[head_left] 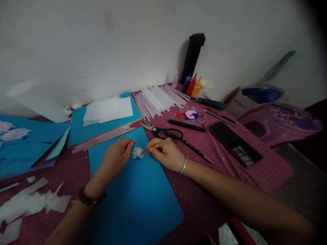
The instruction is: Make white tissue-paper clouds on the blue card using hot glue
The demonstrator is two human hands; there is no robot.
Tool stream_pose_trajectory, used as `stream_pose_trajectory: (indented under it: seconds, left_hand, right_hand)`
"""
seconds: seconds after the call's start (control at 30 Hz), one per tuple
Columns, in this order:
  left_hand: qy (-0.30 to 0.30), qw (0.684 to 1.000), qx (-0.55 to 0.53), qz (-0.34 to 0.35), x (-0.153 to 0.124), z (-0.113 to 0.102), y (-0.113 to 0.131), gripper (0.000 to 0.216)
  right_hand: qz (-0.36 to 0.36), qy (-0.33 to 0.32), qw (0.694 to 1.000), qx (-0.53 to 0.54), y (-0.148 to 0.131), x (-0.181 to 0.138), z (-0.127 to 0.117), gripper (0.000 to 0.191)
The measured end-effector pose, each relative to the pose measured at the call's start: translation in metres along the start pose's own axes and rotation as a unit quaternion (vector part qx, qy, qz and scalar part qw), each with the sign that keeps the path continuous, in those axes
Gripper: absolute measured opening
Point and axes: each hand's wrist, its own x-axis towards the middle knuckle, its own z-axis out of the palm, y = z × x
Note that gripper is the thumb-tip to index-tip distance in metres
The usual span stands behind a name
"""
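A small ruffled white paper flower sits between my hands over a blue sheet. My left hand is closed at the flower's left side, with thumb and finger pinched at its edge. My right hand grips a thin brown stick like a paintbrush; its tip meets the flower's right side. Just beyond my right hand lie black-handled scissors. A dark dotted pencil slants beside my right wrist.
White paper strips lie at the back. Paint bottles stand by the wall, near a paint palette. A marker and a phone lie right. Paper scraps cover the left; buckets stand beyond the table.
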Motion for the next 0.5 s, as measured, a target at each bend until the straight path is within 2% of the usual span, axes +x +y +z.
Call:
stream_pose_trajectory:
  seconds: [0.17, 0.3, 0.4, 0.5]
  left_hand:
    - [-0.017, 1.000, 0.015, -0.008, 0.000, 0.000, 0.000, 0.035]
    - [-0.012, 1.000, 0.001, 0.025, -0.002, -0.001, -0.003, 0.035]
    - [-0.005, 0.999, -0.023, 0.039, -0.014, -0.020, -0.013, 0.034]
    - [0.046, 0.999, -0.015, 0.002, -0.043, -0.054, -0.033, 0.034]
  right_hand:
    - [-0.013, 0.007, 1.000, -0.015, -0.002, 0.000, 0.002, 0.013]
    - [-0.001, 0.003, 1.000, 0.023, -0.003, -0.001, 0.001, 0.013]
    - [0.023, 0.027, 0.994, 0.102, -0.002, 0.000, -0.001, 0.010]
    - [0.030, 0.045, 0.988, 0.146, -0.001, -0.001, -0.004, 0.011]
